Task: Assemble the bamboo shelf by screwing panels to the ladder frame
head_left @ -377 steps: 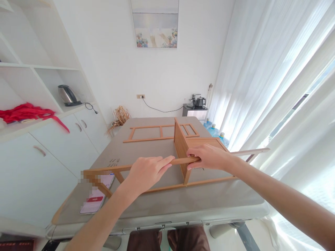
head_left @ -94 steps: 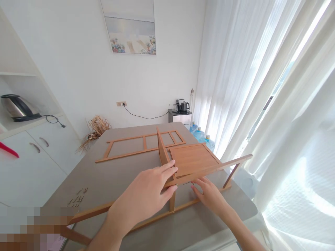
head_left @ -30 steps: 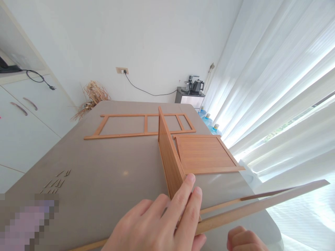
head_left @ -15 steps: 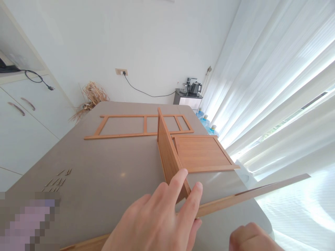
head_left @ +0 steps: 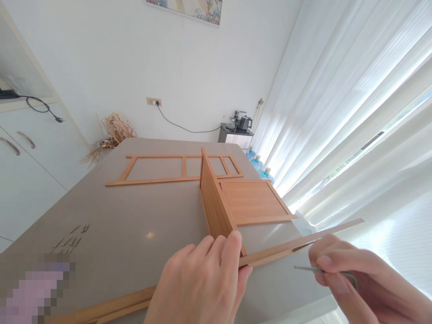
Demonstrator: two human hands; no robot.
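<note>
- Head view, hands first. Left hand [head_left: 205,279] curled firmly over the corner where upright panel [head_left: 216,202] meets near frame [head_left: 276,252]; back of hand up, thumb tip just showing at the rail's near side.
- Right hand [head_left: 347,265], at 3 o'clock from the left, fingers folded in; thumb and index pinch an L-shaped key [head_left: 305,268], straight end pointing to 9, bend toward 4. Key tip apart from the joint.
- Clock centred on left hand, 12 = far edge of table [head_left: 175,211].
- Upright panel stands on edge, running off toward 12. Near frame's rails run out toward 2–3 and 8; middle stretch hidden by the hand.
- Progress, my judgement: partway. Panel seated against near frame at the held corner; whether a fastener is home there, cannot tell, fingers cover it.
- Outstanding, as it lies: flat panel [head_left: 251,198] at 1, lying on the table close beside the upright one, seemingly unattached. Far frame [head_left: 158,181] flat between 11 and 12; contact with the upright panel's far end unclear.
- Loose metal fasteners [head_left: 77,240] in small rows between 9 and 10, unused so far.
- Lower left, toward 9: pixelated patch, unreadable.
</note>
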